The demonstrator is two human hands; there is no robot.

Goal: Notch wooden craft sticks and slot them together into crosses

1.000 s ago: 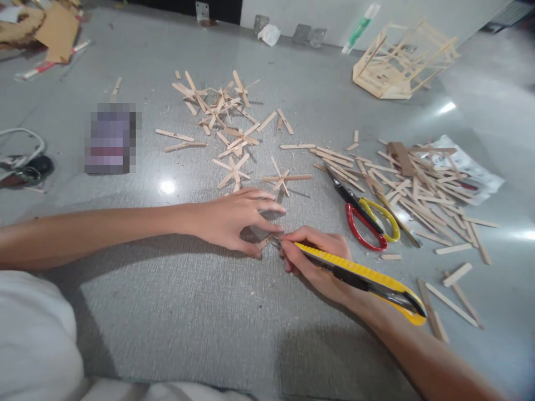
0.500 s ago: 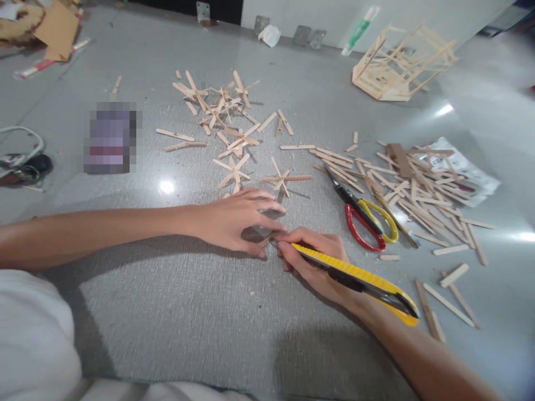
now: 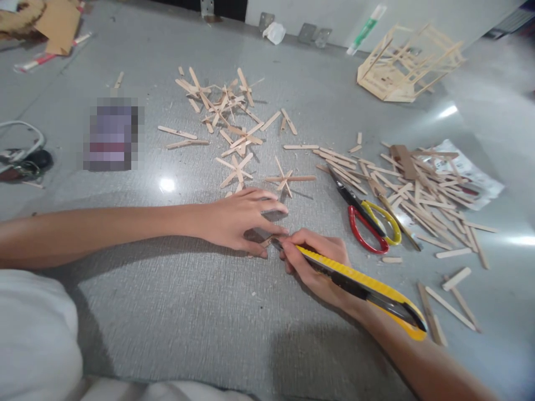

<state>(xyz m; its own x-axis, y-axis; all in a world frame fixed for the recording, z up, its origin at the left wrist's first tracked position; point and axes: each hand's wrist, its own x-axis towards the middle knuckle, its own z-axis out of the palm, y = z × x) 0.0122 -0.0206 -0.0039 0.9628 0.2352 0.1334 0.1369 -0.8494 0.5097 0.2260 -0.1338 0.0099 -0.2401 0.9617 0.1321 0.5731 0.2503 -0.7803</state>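
My right hand (image 3: 313, 259) grips a yellow utility knife (image 3: 363, 287), its handle slanting down to the right and its blade tip pointing left. At that tip lies a small wooden craft stick (image 3: 266, 242), pinned between the thumb and index finger of my left hand (image 3: 234, 217) against the table. Fingers cover most of this stick. The other left fingers are spread over the surface. Just beyond the hands are craft sticks joined as stars, one star (image 3: 285, 179) standing apart from another star (image 3: 235, 170).
Red-and-yellow-handled scissors (image 3: 368, 220) lie right of my hands, beside a heap of craft sticks (image 3: 430, 195) on a plastic bag (image 3: 480, 178). A wooden stick frame (image 3: 388, 86) stands at the back right. A blurred-out purple object (image 3: 111, 136) and a cable (image 3: 29, 125) are on the left.
The knife's handle end has dropped slightly to the right, and more of its blade shows at the stick. My left hand keeps its hold. The whole view has shifted a little.
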